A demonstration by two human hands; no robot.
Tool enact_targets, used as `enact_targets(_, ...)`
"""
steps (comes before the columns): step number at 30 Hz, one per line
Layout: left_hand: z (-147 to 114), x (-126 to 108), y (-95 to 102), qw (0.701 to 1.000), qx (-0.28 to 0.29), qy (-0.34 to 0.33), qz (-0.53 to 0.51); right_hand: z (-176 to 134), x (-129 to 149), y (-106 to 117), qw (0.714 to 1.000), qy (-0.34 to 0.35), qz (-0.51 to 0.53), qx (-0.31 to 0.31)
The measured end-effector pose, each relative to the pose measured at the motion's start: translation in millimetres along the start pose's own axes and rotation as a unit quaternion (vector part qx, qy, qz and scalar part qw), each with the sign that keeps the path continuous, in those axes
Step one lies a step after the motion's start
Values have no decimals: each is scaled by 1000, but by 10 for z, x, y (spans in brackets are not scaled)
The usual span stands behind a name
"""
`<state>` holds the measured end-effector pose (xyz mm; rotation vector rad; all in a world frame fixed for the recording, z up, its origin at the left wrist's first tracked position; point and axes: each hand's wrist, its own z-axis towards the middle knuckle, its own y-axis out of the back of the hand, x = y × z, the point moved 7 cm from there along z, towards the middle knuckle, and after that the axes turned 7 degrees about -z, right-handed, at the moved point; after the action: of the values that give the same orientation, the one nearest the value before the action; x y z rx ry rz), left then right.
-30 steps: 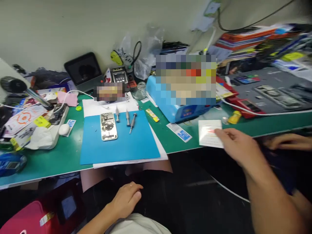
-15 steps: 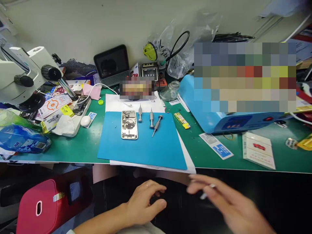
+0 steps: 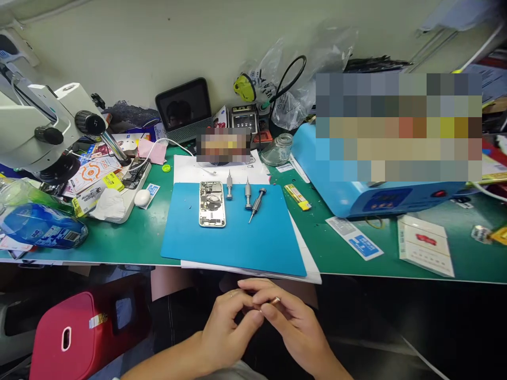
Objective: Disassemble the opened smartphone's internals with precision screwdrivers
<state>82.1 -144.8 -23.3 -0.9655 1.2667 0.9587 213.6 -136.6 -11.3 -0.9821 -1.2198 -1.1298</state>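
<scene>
My left hand point(image 3: 233, 327) and my right hand point(image 3: 295, 324) meet in front of the bench edge, over my lap. The right fingers and thumb pinch a thin, pale, stick-like thing point(image 3: 276, 301); only its end shows. My left thumb and fingers close in a pinch against the right fingertips, and what they hold, if anything, is hidden. Beyond the hands, an opened smartphone point(image 3: 212, 205) with bare inner parts lies on a blue mat point(image 3: 233, 243). To its right on the mat are three screwdrivers point(image 3: 247, 194), apart from both hands.
A microscope point(image 3: 63, 124) stands at left, near a blue plastic pack point(image 3: 41, 227). At right are a blue machine point(image 3: 400, 198), a white box point(image 3: 425, 245) and a yellow-labelled strip point(image 3: 298, 197). A glass jar point(image 3: 281, 150) stands behind the mat. A red case point(image 3: 65, 327) sits below the bench.
My right hand has moved left with the thin pale thing and now touches my left hand. The left fingers have closed up. The view has shifted slightly; the bench things stay put.
</scene>
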Motion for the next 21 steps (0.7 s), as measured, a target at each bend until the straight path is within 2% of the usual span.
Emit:
enact_targets(7, -40, 49, -65, 997, 72, 7, 20, -17, 124, 159, 997, 58, 16, -50)
enact_targets(12, -38, -1, -69, 994, 95, -11, 57, -28, 128, 93, 997, 70, 15, -23)
enact_targets(15, -12, -70, -62, 996, 78, -29, 44, -34, 130, 45, 997, 78, 5, -3)
enact_targets(18, 36, -319, 3, 994, 49, -79, 50, 0, 138, 127, 998, 68, -9, 13)
enact_targets(21, 103, -823, 69, 982, 59, -167, 64, 109, 126, 365, 999, 24, -31, -1)
